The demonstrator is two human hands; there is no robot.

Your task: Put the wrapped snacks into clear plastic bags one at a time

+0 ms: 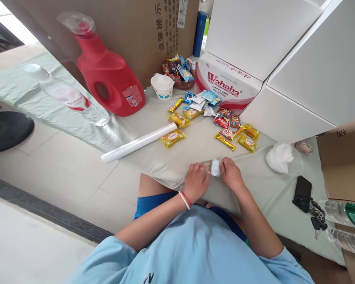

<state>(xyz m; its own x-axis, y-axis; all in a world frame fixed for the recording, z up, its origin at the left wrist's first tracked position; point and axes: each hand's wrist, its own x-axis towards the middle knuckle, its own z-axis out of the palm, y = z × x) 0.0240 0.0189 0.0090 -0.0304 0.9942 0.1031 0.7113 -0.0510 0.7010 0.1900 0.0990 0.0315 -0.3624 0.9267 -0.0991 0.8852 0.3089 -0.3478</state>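
One small packet (215, 168), held at the worktop's (201, 146) near edge.
Right hand (232, 173), nearer, pinches its 3 o'clock side; left hand (196, 182) curls close at 8 o'clock, grip unclear.

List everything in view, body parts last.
Packet: 1, white and blue, centre
Wrapped snacks: many, multicoloured, centre
Roll: 1, white, left
Jug: 1, red, left
Bottles: 3, clear, left and right
Paper cup: 1, white, back
Snack bowl: 1, brown, back
Carton: 1, white and red, back
Cylinder: 1, blue, back
Boxes: 2, brown, back and right
Panels: several, white, back right
Tub: 1, clear, right
Flat object: 1, black, right
Keys: several, dark, right
Tablecloth: 1, pale green, centre
Round base: 1, black, far left
Bracelets: 2, red, white, left wrist
Shirt: 1, light blue, bottom
Shorts: 1, blue, bottom
Left hand: 1, bare, at packet
Right hand: 1, bare, gripping packet
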